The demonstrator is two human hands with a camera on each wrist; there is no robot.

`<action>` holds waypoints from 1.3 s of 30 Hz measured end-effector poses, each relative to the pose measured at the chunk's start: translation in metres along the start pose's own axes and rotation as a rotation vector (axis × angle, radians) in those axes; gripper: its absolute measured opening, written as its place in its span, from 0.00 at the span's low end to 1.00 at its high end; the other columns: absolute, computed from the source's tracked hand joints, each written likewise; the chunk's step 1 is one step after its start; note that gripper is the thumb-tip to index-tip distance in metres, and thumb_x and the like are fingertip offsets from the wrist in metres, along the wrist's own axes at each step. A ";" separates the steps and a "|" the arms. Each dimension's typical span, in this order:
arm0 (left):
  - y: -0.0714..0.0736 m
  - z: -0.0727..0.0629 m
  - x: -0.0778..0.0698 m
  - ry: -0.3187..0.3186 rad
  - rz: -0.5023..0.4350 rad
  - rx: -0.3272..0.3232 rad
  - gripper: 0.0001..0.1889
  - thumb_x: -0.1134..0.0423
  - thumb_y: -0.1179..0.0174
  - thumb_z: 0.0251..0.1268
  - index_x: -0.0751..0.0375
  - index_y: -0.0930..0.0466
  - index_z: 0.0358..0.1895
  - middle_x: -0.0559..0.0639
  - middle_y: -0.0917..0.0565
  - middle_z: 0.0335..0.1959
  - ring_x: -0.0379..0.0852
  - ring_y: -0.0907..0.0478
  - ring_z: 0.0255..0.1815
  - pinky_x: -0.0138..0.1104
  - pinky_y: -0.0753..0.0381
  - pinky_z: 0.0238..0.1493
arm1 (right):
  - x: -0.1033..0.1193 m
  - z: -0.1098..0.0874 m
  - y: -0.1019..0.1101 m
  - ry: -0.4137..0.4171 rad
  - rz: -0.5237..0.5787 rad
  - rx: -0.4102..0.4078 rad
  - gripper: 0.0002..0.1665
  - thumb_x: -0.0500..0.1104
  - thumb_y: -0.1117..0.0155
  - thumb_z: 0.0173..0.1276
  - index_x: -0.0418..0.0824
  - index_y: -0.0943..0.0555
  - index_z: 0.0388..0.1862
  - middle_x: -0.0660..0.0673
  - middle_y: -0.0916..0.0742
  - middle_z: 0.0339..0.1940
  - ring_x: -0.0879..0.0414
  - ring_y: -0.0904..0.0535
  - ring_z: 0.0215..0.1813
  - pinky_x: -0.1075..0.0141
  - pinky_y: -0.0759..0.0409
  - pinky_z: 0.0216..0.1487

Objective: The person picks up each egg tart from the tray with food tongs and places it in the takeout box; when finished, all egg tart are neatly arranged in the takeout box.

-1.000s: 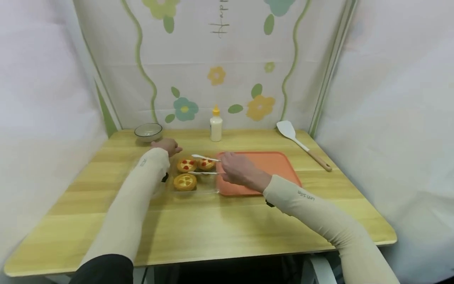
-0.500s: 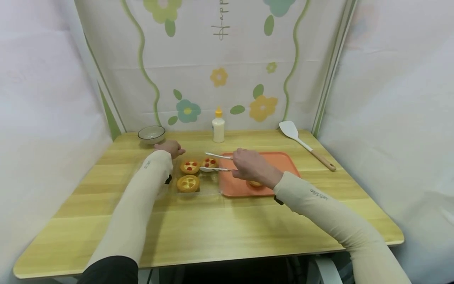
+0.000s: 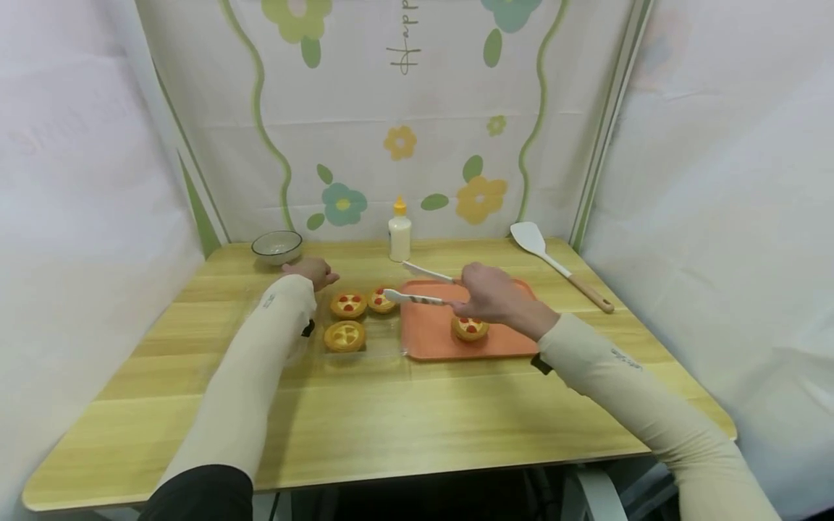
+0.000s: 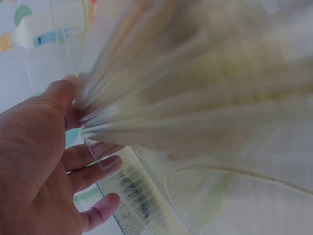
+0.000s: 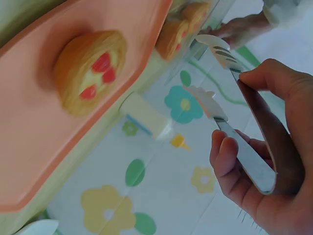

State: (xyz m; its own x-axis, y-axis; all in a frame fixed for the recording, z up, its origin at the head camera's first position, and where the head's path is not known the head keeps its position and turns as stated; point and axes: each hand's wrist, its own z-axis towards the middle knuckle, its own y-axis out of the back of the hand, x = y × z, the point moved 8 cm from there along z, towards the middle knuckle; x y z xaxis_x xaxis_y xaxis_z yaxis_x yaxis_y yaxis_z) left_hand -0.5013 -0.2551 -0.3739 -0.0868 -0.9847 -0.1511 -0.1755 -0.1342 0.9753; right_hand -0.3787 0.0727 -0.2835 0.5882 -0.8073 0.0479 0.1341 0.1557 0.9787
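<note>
My left hand (image 3: 311, 272), at the far left end of the clear plastic container (image 3: 384, 346), pinches the container's clear lid (image 4: 195, 112) between thumb and fingers. Inside the container are two red-topped egg tarts (image 3: 348, 305) and a plain yellow one (image 3: 344, 336). My right hand (image 3: 491, 293) grips metal tongs (image 5: 252, 164) with white tips. The tongs' arms are spread with nothing between them. Below that hand, one egg tart with red pieces (image 5: 93, 73) lies on the orange tray (image 3: 430, 340).
A glass bowl (image 3: 276, 247) stands behind the left hand at the back left. At the back middle is a white squeeze bottle (image 3: 399, 239) with a yellow cap. A white spatula (image 3: 554, 262) with a wooden handle lies right of the tray.
My right hand has moved right with the tongs, away from the container and over the tray. The tart on the tray has come into sight. The left hand stays in place.
</note>
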 end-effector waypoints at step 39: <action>0.006 -0.013 -0.008 -0.015 -0.011 0.007 0.25 0.47 0.55 0.78 0.62 0.24 0.62 0.62 0.24 0.64 0.68 0.31 0.66 0.75 0.55 0.64 | -0.063 -0.129 -0.017 -0.076 0.122 -0.028 0.14 0.42 0.33 0.60 0.31 0.23 0.34 0.46 0.23 0.22 0.61 0.36 0.18 0.69 0.35 0.19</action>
State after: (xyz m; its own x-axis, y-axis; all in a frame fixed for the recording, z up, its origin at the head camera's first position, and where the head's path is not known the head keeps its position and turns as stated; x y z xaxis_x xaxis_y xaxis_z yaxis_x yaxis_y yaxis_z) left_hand -0.4893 -0.2500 -0.3646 -0.0996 -0.9814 -0.1639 -0.1838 -0.1438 0.9724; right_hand -0.3150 0.1944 -0.3293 0.5392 -0.8223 0.1821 0.0883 0.2702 0.9587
